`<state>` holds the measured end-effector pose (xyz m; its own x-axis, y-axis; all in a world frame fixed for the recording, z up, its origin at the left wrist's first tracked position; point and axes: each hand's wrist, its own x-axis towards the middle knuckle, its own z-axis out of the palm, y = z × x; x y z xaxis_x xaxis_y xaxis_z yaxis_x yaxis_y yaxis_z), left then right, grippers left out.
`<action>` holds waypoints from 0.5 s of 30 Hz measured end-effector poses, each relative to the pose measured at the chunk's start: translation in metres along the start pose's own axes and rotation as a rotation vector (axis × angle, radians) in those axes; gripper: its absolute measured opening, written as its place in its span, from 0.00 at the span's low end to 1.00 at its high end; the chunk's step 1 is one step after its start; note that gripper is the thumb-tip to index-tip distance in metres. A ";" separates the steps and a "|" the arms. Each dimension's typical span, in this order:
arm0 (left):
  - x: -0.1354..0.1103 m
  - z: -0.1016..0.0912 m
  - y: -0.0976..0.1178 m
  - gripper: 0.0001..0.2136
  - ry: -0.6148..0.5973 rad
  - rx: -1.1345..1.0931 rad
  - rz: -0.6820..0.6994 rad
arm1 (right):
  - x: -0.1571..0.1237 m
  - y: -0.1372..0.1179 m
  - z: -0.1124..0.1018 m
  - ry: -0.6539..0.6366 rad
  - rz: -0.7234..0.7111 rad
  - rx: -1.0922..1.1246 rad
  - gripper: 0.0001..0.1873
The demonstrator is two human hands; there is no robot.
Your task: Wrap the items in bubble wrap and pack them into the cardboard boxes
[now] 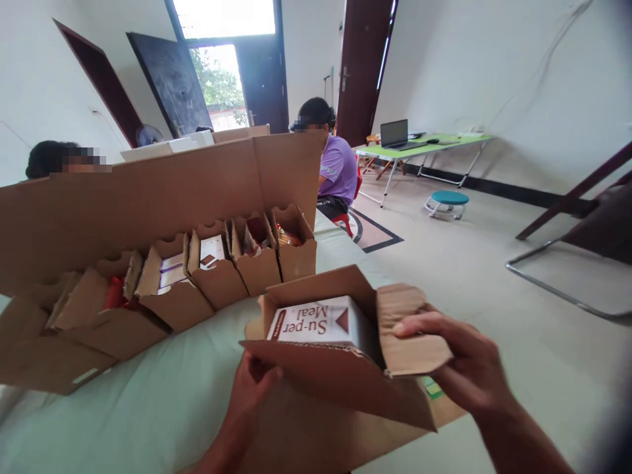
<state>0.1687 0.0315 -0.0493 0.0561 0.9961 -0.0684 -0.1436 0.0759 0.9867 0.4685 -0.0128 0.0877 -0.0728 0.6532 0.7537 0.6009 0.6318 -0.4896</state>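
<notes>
An open cardboard box (340,382) is before me, slightly tilted. Inside lies a white carton (316,319) with brown "Su-per Meal" lettering, upside down from where I look. My right hand (459,349) pinches the end flap (405,329) of this box, thumb on top and fingers behind. At the box's near left corner is my left hand (251,385), its thumb along the side and its fingers curled partly out of sight beneath the edge. A flat piece of cardboard (316,441) shows below the box.
Several open cardboard bins (212,273) with packaged goods stand in a row on the pale green cloth (197,368). Behind them rises a long cardboard panel (172,191). A person in a purple shirt (338,171) sits beyond, another person's head (59,158) shows at left.
</notes>
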 end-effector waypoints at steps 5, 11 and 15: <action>-0.006 -0.048 -0.006 0.29 0.323 0.250 0.197 | 0.008 0.039 0.063 -0.024 0.204 0.265 0.07; -0.006 -0.064 -0.021 0.26 0.421 0.620 0.295 | -0.002 0.117 0.086 -0.169 0.610 0.451 0.39; -0.010 -0.063 -0.046 0.25 0.306 0.648 0.279 | 0.011 0.168 0.103 -0.229 0.716 0.216 0.33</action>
<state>0.1122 0.0212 -0.1029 -0.1872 0.9497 0.2509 0.5005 -0.1275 0.8563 0.4868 0.1438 -0.0314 0.0978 0.9874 0.1242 0.3967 0.0758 -0.9148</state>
